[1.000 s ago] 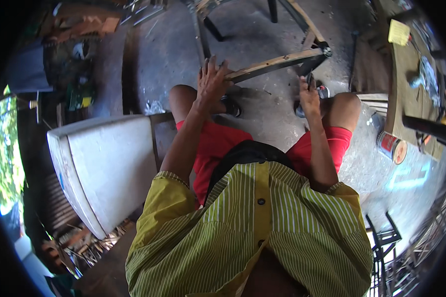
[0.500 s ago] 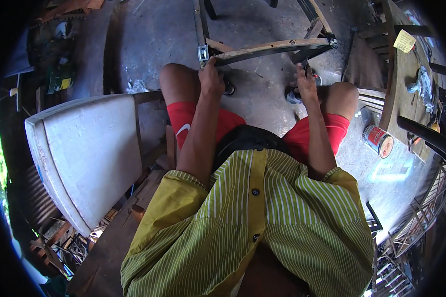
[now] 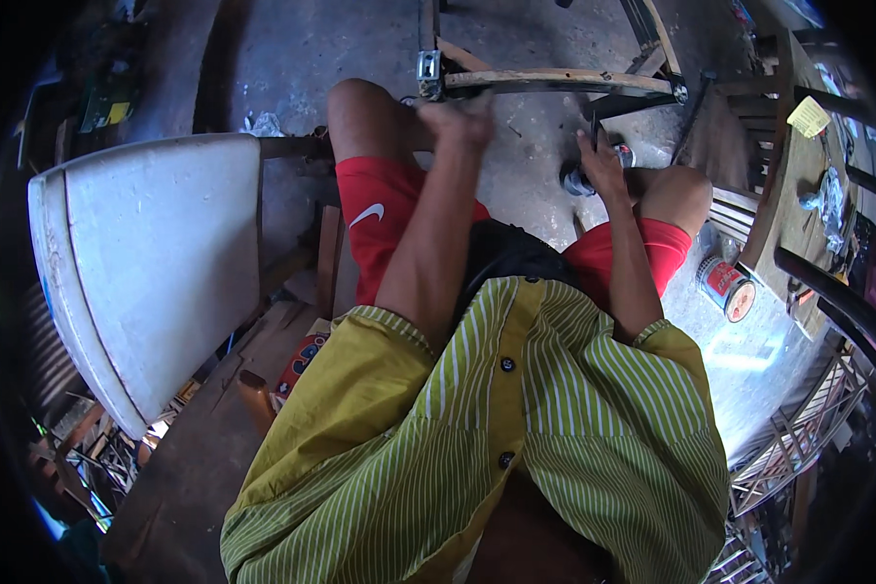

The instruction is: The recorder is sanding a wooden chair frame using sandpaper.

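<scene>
Ahead of my knees stands a wooden frame (image 3: 555, 78) with a curved front rail and dark edges. A shiny metal bracket (image 3: 428, 66) sits at its near left corner. My left hand (image 3: 457, 125) is just below that corner, close to the rail; motion smears its fingers, so its grip does not show. Below the rail's right part, my right hand (image 3: 603, 164) is closed around a slim dark tool (image 3: 595, 127) that points up toward the frame. The tool's kind cannot be made out.
A white padded panel (image 3: 165, 243) stands at my left. On the floor to the right lies a red-labelled can (image 3: 726, 288). Beyond it, a wooden bench (image 3: 775, 195) bears a yellow paper (image 3: 809, 117) and a crumpled plastic bag (image 3: 829, 206).
My left hand has come off the bracket corner and swung right, now blurred. My right hand keeps its dark tool near the same place. The view has shifted slightly.
</scene>
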The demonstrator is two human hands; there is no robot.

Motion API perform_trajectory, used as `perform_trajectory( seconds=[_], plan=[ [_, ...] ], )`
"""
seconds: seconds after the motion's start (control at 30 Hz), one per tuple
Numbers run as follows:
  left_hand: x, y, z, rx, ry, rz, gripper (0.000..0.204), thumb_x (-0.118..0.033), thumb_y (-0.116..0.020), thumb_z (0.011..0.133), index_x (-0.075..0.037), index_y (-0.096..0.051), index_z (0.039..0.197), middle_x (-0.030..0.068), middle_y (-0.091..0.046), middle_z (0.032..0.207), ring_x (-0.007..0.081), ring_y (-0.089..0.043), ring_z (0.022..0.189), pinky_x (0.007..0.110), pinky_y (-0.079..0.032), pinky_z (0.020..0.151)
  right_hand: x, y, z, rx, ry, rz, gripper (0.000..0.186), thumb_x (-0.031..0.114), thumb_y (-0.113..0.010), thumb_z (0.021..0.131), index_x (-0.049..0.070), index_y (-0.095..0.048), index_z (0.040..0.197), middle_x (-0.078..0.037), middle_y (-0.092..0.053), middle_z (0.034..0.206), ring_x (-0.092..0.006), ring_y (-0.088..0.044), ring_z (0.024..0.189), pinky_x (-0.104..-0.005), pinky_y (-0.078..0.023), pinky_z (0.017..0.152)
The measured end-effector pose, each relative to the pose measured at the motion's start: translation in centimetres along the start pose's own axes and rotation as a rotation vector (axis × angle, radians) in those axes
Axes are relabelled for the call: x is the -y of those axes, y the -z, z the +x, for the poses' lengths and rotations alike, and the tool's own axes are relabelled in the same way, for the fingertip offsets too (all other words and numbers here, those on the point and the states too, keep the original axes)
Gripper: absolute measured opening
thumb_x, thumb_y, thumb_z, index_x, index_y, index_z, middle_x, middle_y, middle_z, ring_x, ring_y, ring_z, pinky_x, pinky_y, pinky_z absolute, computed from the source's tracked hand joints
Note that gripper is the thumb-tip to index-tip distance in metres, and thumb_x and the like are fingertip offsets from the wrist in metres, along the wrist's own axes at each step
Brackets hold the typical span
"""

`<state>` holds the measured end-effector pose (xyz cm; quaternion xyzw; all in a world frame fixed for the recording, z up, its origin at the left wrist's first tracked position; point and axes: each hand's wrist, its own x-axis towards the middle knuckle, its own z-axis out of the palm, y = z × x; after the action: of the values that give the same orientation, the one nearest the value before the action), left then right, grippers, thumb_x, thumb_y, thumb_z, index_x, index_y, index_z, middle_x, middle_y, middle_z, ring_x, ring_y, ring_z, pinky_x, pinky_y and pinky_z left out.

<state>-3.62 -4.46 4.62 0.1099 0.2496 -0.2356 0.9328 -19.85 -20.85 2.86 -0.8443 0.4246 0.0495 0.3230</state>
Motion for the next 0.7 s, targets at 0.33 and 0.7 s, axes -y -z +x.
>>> perform_trajectory(
  seconds=[0.33, 0.7],
  plan=[
    [2.1, -1.1, -1.0, 0.085, 0.006, 0.117, 0.069, -0.051, -0.023, 0.09, -0.006, -0.02, 0.143, 0.0155, -0.021, 0.147, 0.0332, -0.019, 0.136, 0.056, -0.01, 0.11, -3.5, -1.1, 1.0, 0.03, 0.114, -0.107, 0.07, 0.052, -0.039, 0.088, 0.003, -0.034, 0.137, -0.032, -0.046, 0.125, -0.0438, -0.043, 0.119, -0.0438, -0.034, 0.1],
    [-6.4, -1.5, 3.8, -0.294, 0.165, 0.782, 0.063, -0.053, -0.026, 0.091, -0.002, -0.045, 0.123, 0.0121, -0.053, 0.114, 0.0245, -0.047, 0.108, 0.051, -0.029, 0.097, -1.5, -1.4, 0.5, 0.134, 0.11, -0.109, 0.072, 0.053, -0.039, 0.087, 0.0, -0.036, 0.135, -0.031, -0.045, 0.127, -0.0427, -0.042, 0.121, -0.042, -0.032, 0.102]
  ],
)
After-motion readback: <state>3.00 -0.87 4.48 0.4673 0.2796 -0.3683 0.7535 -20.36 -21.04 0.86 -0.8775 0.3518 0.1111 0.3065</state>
